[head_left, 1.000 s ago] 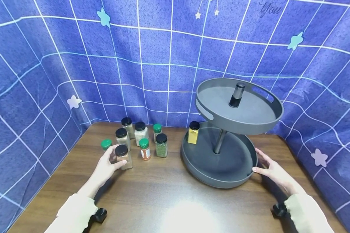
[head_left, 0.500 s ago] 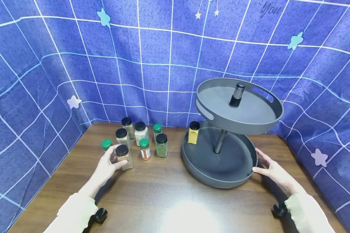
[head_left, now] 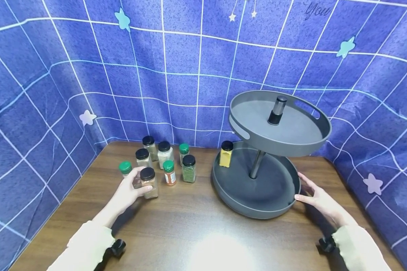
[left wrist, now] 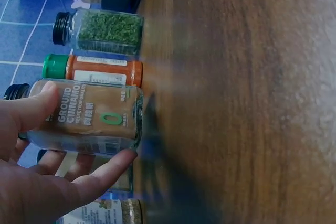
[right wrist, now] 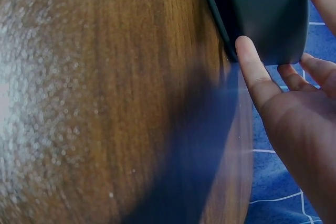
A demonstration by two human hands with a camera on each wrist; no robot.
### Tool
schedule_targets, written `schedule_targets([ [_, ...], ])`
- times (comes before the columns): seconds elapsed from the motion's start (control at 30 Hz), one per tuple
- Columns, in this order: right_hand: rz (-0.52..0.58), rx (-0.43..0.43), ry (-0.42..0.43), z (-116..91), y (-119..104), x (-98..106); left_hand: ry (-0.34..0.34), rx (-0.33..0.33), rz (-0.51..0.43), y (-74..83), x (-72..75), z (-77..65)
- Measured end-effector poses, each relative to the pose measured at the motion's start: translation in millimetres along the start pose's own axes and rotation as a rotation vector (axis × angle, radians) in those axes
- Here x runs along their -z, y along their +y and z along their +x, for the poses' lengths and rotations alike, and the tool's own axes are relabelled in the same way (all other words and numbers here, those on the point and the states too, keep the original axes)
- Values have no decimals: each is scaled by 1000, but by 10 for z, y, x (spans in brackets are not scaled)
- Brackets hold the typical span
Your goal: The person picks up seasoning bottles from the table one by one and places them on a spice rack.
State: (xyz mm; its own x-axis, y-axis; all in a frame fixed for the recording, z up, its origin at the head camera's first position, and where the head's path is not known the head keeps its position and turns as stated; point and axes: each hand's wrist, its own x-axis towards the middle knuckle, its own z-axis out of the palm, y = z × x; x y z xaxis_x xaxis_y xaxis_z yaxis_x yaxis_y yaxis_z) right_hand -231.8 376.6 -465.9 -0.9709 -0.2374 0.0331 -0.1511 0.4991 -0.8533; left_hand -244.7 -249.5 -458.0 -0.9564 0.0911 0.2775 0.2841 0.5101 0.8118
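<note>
My left hand (head_left: 126, 192) grips a clear jar of ground cinnamon (head_left: 149, 184) with a black lid. In the left wrist view the thumb lies across the jar's label and the fingers reach round the other side; whether its base touches the table cannot be told. My right hand (head_left: 317, 199) touches the right side of the lower tier of a grey two-tier turntable (head_left: 257, 210), its thumb and fingers spread and fairly straight. A yellow spice jar (head_left: 225, 156) stands in that lower tier at the back left. The upper tier (head_left: 291, 128) bears no jars.
Several spice jars stand around the left hand, among them a green-lidded jar (head_left: 125, 167), a red-orange spice bottle (head_left: 170, 176) and a jar of green herbs (head_left: 189, 171). Behind the wooden table (head_left: 176, 226) hangs a blue grid-patterned cloth (head_left: 179, 86).
The left hand has shifted slightly to the right with the cinnamon jar, away from the green-lidded jar. The right hand and the turntable stay in place.
</note>
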Motion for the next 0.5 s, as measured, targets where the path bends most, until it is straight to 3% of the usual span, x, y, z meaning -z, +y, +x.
schedule_targets([
  [0.23,5,9,-1,-3,-5,-10,0,-24,-2,100,0,23],
  [0.5,3,25,-5,-2,1,5,-29,-39,-55,344,-12,122],
])
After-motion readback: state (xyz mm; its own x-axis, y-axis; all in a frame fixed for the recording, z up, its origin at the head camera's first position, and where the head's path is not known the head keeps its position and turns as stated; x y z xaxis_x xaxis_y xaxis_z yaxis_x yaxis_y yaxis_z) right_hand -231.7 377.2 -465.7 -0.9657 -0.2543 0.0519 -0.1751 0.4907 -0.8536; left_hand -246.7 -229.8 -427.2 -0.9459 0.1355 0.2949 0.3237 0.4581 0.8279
